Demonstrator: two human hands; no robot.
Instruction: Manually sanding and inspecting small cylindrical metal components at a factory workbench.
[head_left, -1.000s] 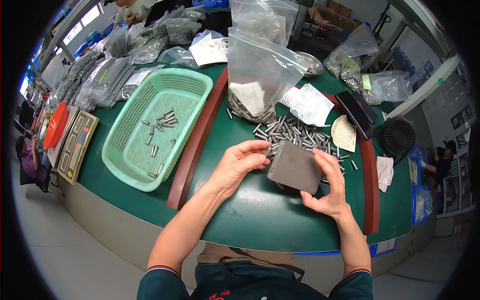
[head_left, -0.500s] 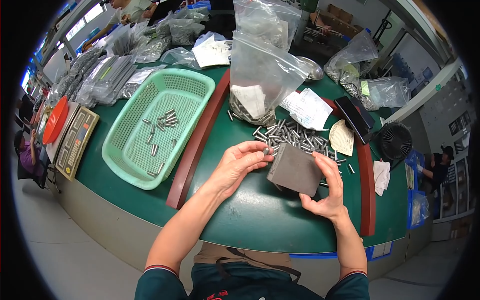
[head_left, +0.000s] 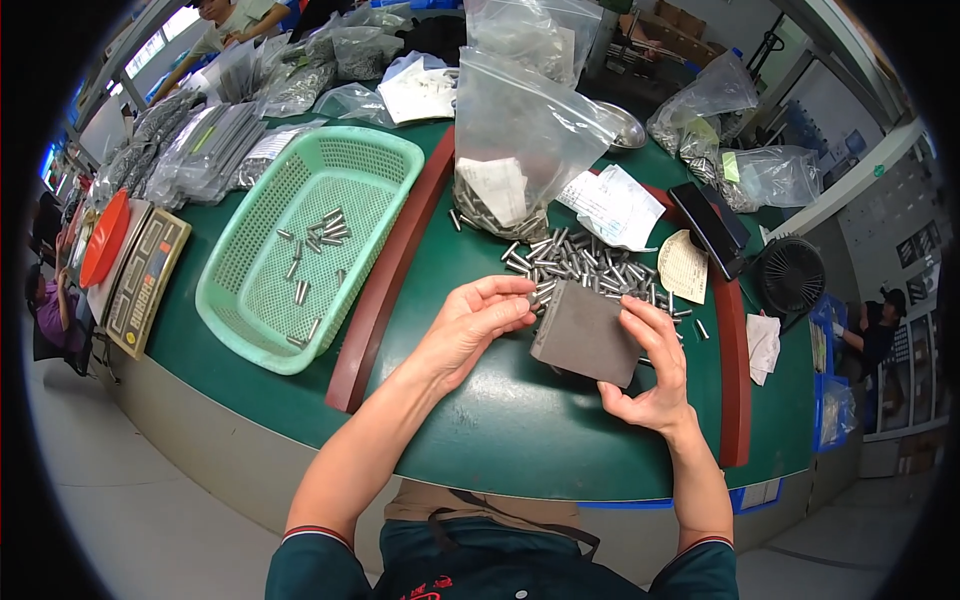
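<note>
My right hand (head_left: 652,370) grips a dark grey square block (head_left: 590,332), fingers along its far right edge and thumb at the near edge. The block is tilted above the green table. By its left edge, my left hand (head_left: 475,325) is closed in a pinch on a small metal pin, which is mostly hidden by the fingertips. Just beyond the block lies a heap of short metal pins (head_left: 585,255). Behind the heap stands a clear plastic bag (head_left: 530,130) with more pins and a paper slip in it.
At left is a green mesh basket (head_left: 225,290) with several pins. Dark red bars (head_left: 390,285) edge the work area. Papers (head_left: 615,205), a phone (head_left: 705,225), a black fan (head_left: 790,275) and a cloth (head_left: 763,348) lie to the right. A scale (head_left: 150,285) stands far left.
The view has shifted slightly. The block stays in my right hand, and my left fingertips remain beside its left edge; the pin's end, visible earlier between them, is now harder to see.
</note>
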